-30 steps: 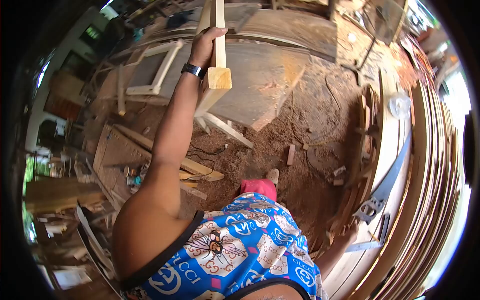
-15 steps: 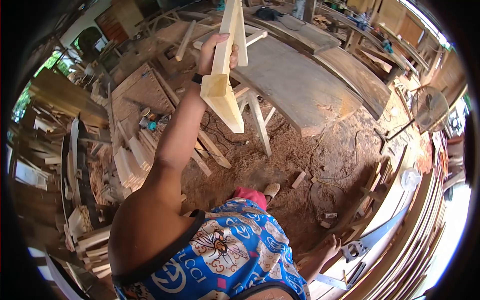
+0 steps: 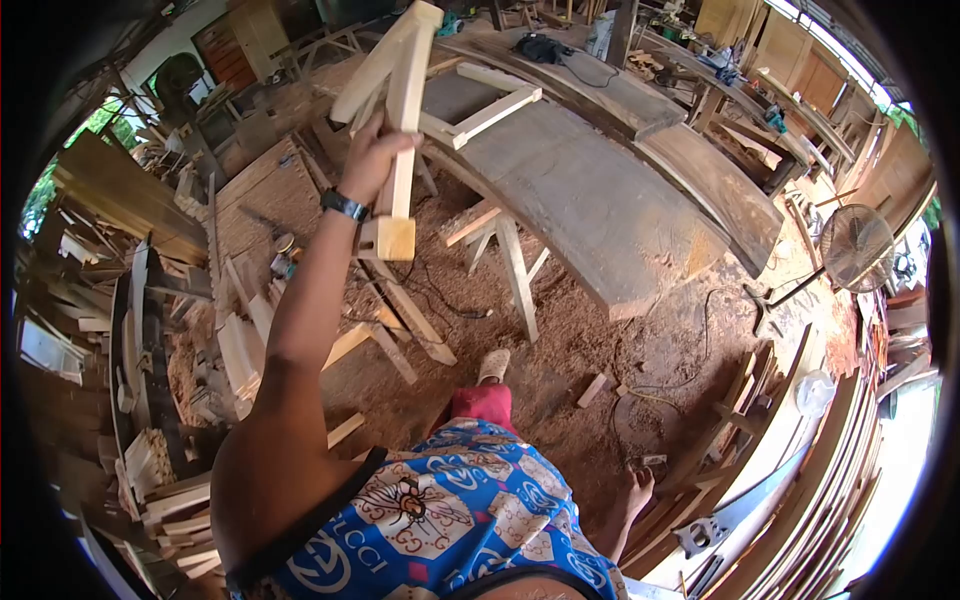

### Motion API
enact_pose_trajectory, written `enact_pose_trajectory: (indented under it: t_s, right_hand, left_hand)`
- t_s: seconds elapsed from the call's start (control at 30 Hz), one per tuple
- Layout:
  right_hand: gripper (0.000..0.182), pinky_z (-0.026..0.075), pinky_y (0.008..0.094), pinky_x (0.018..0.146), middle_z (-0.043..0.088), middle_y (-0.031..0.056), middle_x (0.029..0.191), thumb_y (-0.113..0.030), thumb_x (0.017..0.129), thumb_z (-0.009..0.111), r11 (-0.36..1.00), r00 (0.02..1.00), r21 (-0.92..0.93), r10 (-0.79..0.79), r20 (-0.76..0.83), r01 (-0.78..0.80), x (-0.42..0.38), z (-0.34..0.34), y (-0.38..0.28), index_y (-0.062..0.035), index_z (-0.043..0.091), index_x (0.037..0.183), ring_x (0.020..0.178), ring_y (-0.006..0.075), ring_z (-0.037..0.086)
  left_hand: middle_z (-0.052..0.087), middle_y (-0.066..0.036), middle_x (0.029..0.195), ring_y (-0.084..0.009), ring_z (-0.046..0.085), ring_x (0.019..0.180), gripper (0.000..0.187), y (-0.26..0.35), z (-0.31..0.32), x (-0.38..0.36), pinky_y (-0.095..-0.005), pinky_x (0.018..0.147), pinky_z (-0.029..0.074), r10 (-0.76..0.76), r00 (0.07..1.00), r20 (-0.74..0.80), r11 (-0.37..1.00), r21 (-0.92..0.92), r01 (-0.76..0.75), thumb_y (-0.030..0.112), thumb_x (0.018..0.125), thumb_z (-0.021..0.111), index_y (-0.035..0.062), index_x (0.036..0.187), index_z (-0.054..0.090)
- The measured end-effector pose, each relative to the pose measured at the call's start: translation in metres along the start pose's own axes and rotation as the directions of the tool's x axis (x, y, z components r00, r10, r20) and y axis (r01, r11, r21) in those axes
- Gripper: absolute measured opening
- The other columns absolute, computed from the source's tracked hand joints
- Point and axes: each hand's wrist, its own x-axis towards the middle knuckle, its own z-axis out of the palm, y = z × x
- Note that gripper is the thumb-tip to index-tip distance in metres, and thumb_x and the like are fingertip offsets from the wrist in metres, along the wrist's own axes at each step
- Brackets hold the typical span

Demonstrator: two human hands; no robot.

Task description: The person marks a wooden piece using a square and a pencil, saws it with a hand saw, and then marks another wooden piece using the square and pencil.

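Note:
Raised in front of me, my left hand (image 3: 372, 160) is closed around one bar of a pale wooden frame (image 3: 404, 110). The frame is tilted, with one squared end pointing toward me and other bars stretching away up and to the left. A dark band sits on that wrist. Low on the right, my right hand (image 3: 637, 492) hangs beside my body with its fingers apart and nothing visible in them. Nearest to it is a handsaw (image 3: 745, 508), lying on stacked boards and not touched by the hand.
A thick wooden slab (image 3: 580, 190) rests on trestles (image 3: 515, 270) ahead, with another pale frame (image 3: 495, 118) on it. Lumber (image 3: 165, 490) is piled at left. A standing fan (image 3: 856, 248) is at right. Shavings, offcuts and a cord (image 3: 650, 395) cover the floor.
The wooden frame has shifted left and turned in my left hand's grip, showing more of its bars. My right hand has moved slightly left, farther from the handsaw. My visible foot has moved left.

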Motion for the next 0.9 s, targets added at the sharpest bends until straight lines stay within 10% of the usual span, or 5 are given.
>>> enact_pose_trajectory:
  t_s: [0.23, 0.43, 0.57, 0.63, 0.9]
  right_hand:
    - [0.060, 0.052, 0.0391, 0.095, 0.069, 0.0148, 0.122, -0.013, 0.082, 0.080, 0.927, 0.987, -0.342, -0.162, 0.006, 0.154, 0.028, 0.084, -0.043, 0.0050, 0.059, 0.135, 0.105, 0.0277, 0.067]
    - [0.038, 0.056, 0.0417, 0.083, 0.075, 0.0185, 0.093, -0.023, 0.078, 0.077, 0.798, 0.995, -0.594, 0.086, -0.060, -0.104, 0.024, 0.129, -0.041, 0.0028, 0.074, 0.107, 0.089, 0.0275, 0.071]
    - [0.024, 0.057, 0.0412, 0.067, 0.076, 0.0161, 0.084, -0.022, 0.078, 0.077, 0.783, 0.976, -0.620, 0.160, 0.145, -0.037, 0.012, 0.100, 0.096, -0.0020, 0.075, 0.091, 0.074, 0.0272, 0.072]
    - [0.019, 0.057, 0.0376, 0.057, 0.074, 0.0105, 0.077, -0.022, 0.080, 0.076, 0.089, 0.819, -0.833, 0.152, 0.553, 0.546, -0.028, 0.115, 0.054, -0.0068, 0.074, 0.090, 0.068, 0.0224, 0.071]
    - [0.017, 0.056, 0.0365, 0.056, 0.073, 0.0081, 0.077, -0.021, 0.081, 0.076, 0.349, 0.913, -0.929, 0.329, 0.242, 0.121, -0.085, 0.159, 0.032, -0.0091, 0.074, 0.093, 0.067, 0.0227, 0.071]
  left_hand:
    - [0.060, -0.032, 0.139, -0.0321, 0.062, 0.127, 0.106, -0.112, 0.026, 0.110, -0.0369, 0.107, 0.048, 0.140, 0.984, 0.113, 0.858, 0.481, -0.177, 0.024, 0.077, 0.084, -0.0167, 0.155, 0.025]
    - [0.064, -0.030, 0.134, -0.0340, 0.065, 0.125, 0.105, -0.202, 0.056, 0.262, -0.0365, 0.105, 0.050, 0.022, 0.975, 0.220, 0.854, 0.503, -0.132, 0.026, 0.074, 0.081, -0.0113, 0.158, 0.028]
    - [0.059, -0.033, 0.140, -0.0410, 0.060, 0.129, 0.111, -0.261, 0.082, 0.339, -0.0416, 0.109, 0.049, -0.108, 0.948, 0.299, 0.796, 0.597, -0.097, 0.034, 0.071, 0.083, -0.0075, 0.158, 0.029]
    - [0.058, -0.031, 0.142, -0.0409, 0.059, 0.131, 0.110, -0.280, 0.095, 0.364, -0.0422, 0.110, 0.048, -0.207, 0.917, 0.341, 0.745, 0.663, -0.078, 0.035, 0.071, 0.083, -0.0048, 0.159, 0.030]
    - [0.055, -0.030, 0.147, -0.0402, 0.055, 0.136, 0.109, -0.388, 0.117, 0.431, -0.0416, 0.113, 0.045, -0.139, 0.895, 0.423, 0.753, 0.632, -0.181, 0.033, 0.073, 0.082, -0.0026, 0.160, 0.029]
